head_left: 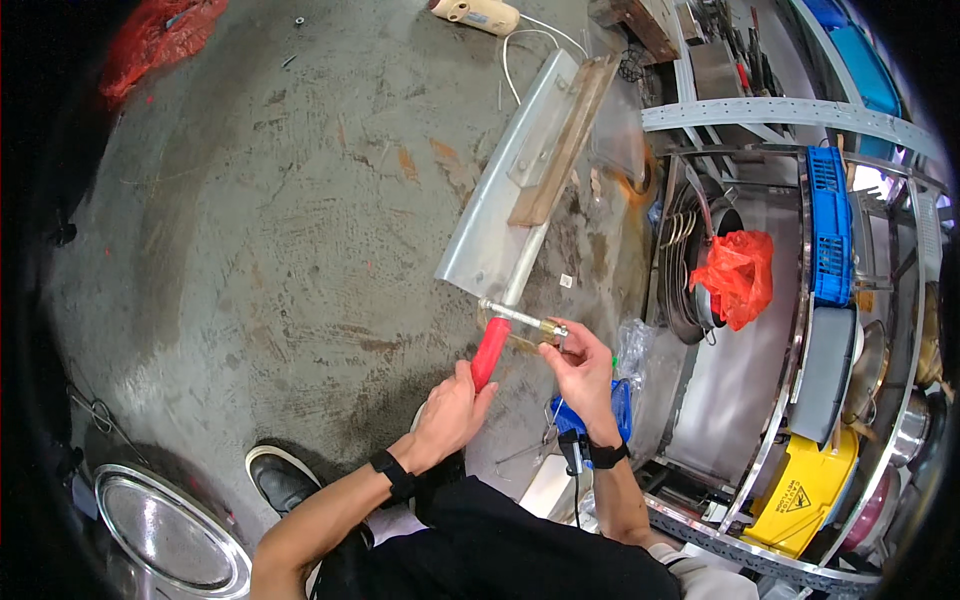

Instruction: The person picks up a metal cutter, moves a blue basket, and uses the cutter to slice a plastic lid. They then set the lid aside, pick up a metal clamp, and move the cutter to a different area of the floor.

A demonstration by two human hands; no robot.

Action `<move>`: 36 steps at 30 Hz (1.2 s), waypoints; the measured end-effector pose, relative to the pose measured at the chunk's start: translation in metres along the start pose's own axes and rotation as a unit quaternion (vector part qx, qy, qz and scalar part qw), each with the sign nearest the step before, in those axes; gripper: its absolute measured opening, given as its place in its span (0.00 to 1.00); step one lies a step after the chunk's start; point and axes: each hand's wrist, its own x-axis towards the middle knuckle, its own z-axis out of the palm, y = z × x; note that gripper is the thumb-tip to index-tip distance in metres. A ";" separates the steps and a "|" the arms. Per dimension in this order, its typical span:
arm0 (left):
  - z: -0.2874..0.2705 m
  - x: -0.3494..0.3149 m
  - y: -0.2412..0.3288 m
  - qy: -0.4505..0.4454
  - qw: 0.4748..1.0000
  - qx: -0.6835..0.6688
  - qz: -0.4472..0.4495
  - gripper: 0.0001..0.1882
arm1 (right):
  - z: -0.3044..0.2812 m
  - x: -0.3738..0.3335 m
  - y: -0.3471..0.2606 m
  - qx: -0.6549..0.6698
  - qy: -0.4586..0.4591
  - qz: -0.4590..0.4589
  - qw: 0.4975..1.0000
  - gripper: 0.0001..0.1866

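In my left hand [450, 418] is a red handle [489, 352], with the fingers wrapped round its lower part. At the top of the handle a thin silver metal rod [512, 314] lies crosswise, with a brass fitting [549, 327] at its right end. My right hand [583, 369] pinches at that end, thumb and fingers closed on the fitting. Just beyond the rod, a long angled sheet-metal piece [480, 238] rests on the floor, a wooden strip [563, 150] along its right side. Whether the rod touches the sheet metal I cannot tell.
A metal shelf rack [800, 330] on the right holds pans, a blue crate [829, 225], a red plastic bag [737, 278] and a yellow bin [806, 495]. An oval metal tray [170, 530] lies lower left. A cream corded tool [478, 14] is at the top. Beside my right wrist is a blue object [622, 405].
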 end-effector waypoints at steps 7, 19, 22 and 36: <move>-0.001 -0.002 -0.002 -0.009 1.000 0.005 -0.001 0.22 | -0.001 0.015 0.023 -0.009 0.036 -0.013 0.999 0.17; -0.005 -0.014 -0.019 -0.017 0.997 0.072 0.014 0.25 | 0.025 -0.009 -0.007 -0.155 -0.044 -0.164 0.973 0.12; -0.032 -0.020 -0.022 -0.103 0.981 0.158 0.032 0.25 | 0.029 -0.026 -0.002 -0.144 -0.102 -0.211 0.961 0.12; -0.133 -0.064 0.048 -0.133 0.939 0.269 0.168 0.11 | 0.049 -0.060 -0.019 -0.004 -0.192 -0.326 0.925 0.18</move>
